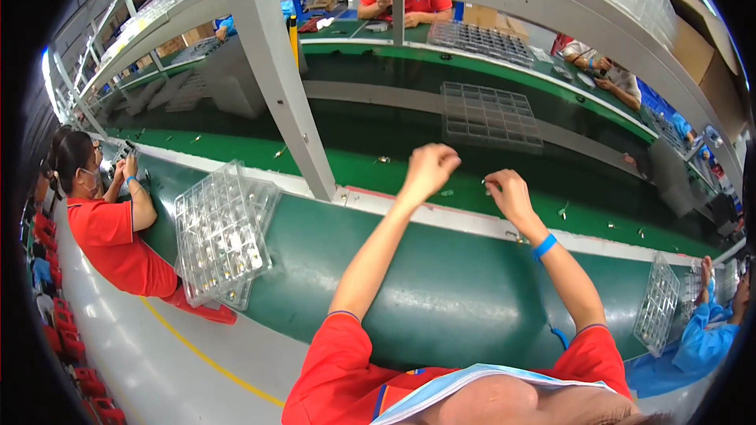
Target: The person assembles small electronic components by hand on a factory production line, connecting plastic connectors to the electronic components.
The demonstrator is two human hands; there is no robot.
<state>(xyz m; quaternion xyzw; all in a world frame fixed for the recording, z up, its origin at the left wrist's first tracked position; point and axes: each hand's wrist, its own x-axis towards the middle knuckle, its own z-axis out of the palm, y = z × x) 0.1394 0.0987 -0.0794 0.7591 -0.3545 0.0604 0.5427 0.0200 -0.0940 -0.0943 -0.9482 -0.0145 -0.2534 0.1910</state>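
Note:
Both my arms reach out over the green conveyor belt [354, 138] beyond the bench. My left hand [431, 171] is closed, its fingers curled together; whatever they hold, if anything, is hidden. To its right, my right hand [512, 197] pinches thumb and finger at a tiny pale part [483, 182], too small to name. Around that wrist is a blue wrist strap [544, 246]. A small metal part [383, 160] lies on the belt left of my left hand, and another small part [563, 211] lies right of my right hand.
A grey post [276, 71] rises left of my left arm. Stacked clear compartment trays [224, 232] holding small parts overhang the green bench [409, 275] at left. Another clear tray [492, 114] sits across the belt. Co-workers sit left [110, 220], right [693, 338] and opposite.

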